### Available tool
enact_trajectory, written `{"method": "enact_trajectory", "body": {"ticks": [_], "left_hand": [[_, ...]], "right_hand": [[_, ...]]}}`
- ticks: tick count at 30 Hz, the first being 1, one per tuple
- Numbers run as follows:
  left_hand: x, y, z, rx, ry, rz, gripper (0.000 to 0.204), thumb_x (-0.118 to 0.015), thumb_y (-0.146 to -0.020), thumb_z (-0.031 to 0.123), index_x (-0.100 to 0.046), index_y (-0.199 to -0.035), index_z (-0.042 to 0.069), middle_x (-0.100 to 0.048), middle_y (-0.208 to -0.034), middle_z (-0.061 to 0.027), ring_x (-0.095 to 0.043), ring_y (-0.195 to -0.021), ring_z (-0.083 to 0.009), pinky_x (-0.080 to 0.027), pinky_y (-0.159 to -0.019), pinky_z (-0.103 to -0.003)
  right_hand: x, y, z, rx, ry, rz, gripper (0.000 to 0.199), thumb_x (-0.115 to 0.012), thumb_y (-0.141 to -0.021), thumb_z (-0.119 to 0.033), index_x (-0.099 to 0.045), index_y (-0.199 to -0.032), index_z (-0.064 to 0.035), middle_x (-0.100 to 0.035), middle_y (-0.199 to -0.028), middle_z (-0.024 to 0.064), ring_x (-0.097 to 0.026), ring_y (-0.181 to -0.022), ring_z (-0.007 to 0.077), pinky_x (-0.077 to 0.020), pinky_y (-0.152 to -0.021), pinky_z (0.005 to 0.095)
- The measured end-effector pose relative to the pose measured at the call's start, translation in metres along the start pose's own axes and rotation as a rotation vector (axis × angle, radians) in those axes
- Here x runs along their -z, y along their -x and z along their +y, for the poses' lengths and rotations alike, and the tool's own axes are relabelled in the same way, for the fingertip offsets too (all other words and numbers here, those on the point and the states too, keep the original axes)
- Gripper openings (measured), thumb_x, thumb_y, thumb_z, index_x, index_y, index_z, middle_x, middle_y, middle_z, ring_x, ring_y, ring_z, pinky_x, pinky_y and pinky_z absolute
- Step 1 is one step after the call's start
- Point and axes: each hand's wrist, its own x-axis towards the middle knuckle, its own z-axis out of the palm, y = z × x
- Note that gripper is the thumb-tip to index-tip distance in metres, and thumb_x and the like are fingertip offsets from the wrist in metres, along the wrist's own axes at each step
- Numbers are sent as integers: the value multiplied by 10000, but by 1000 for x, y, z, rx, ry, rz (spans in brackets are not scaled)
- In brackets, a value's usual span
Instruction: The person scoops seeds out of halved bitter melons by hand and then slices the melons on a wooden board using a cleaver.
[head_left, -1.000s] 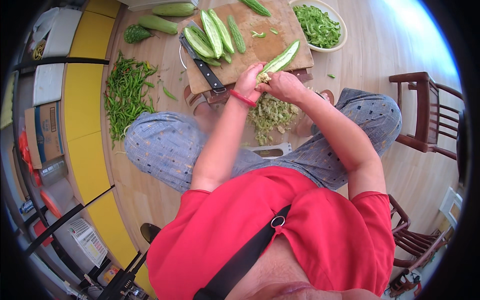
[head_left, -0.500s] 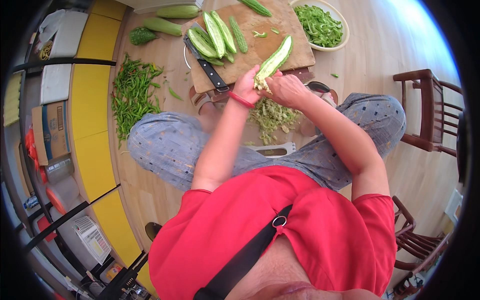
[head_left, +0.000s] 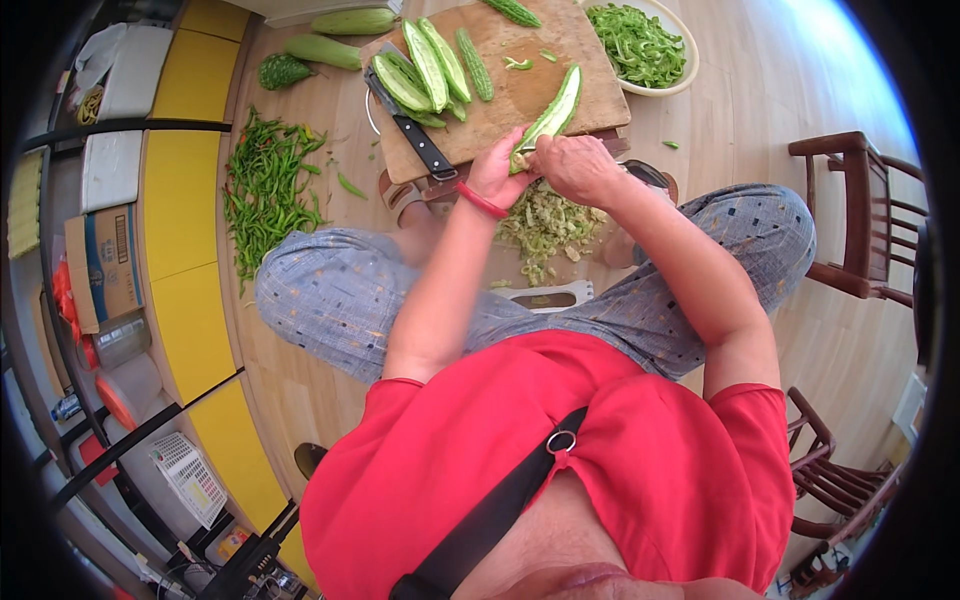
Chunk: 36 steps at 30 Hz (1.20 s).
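A halved bitter melon (head_left: 559,108) with a pale hollowed inside points away from me over the board's near edge. My left hand (head_left: 496,172), a red band at its wrist, is closed around its near end. Against that same end presses my right hand (head_left: 577,167) with curled fingers; a small shiny bit shows at the fingertips, too hidden to name. Below both hands lies a heap of pale seeds and pulp (head_left: 548,225). On the wooden cutting board (head_left: 520,98) rest several bitter melon halves (head_left: 428,65) and a black-handled knife (head_left: 424,144).
A white bowl (head_left: 690,62) of sliced greens stands right of the board. Green chili peppers (head_left: 265,190) cover the floor at left, with whole gourds (head_left: 322,50) beyond. Yellow cabinets (head_left: 180,200) line the left; a wooden chair (head_left: 858,215) stands at right.
The melon half has shifted slightly nearer to me. Pale pulp that hung at its near end has come away, and my right hand has turned over that end.
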Motion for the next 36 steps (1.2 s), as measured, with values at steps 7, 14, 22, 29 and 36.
{"method": "enact_trajectory", "body": {"ticks": [7,14,22,29,36], "left_hand": [[-19,12,-1,32,-133,83,286,-390,-945,244,-510,-1126,57,-582,-883,-16,-377,-438,-32,-272,-351,-143],[-22,17,3,28,-167,-35,276,-390,-937,193,-506,-1125,28,-585,-927,-41,-430,-525,-59,-339,-398,-163],[-26,17,7,-6,-120,-251,393,-376,-945,230,-419,-1268,10,-547,-1151,-126,-584,-898,-150,-486,-578,-227],[-24,15,14,-95,-96,-135,450,-342,-952,271,-334,-1321,14,-485,-1244,-169,-450,-1173,-288,-399,-964,-376],[-19,14,16,-200,-202,-127,347,-407,-939,217,-406,-1237,41,-549,-1155,-130,-557,-1034,-216,-473,-853,-327]], "right_hand": [[-7,-3,-7,2,-1,-46,468,-496,-846,-439,-557,-822,24,-621,-677,190,-631,-676,333,-498,-601,409],[-14,-3,-5,63,-48,-30,452,-514,-837,-432,-585,-730,1,-605,-633,191,-625,-624,326,-494,-573,413],[-15,6,1,128,-17,154,360,-572,-805,-402,-550,-710,-56,-572,-580,153,-599,-560,322,-466,-501,422],[-5,10,-1,62,14,234,354,-624,-769,-371,-502,-805,-41,-582,-690,138,-602,-609,301,-465,-533,407],[-1,7,-12,-125,-30,244,440,-558,-822,-418,-479,-867,13,-592,-717,164,-616,-691,302,-483,-601,392]]}}
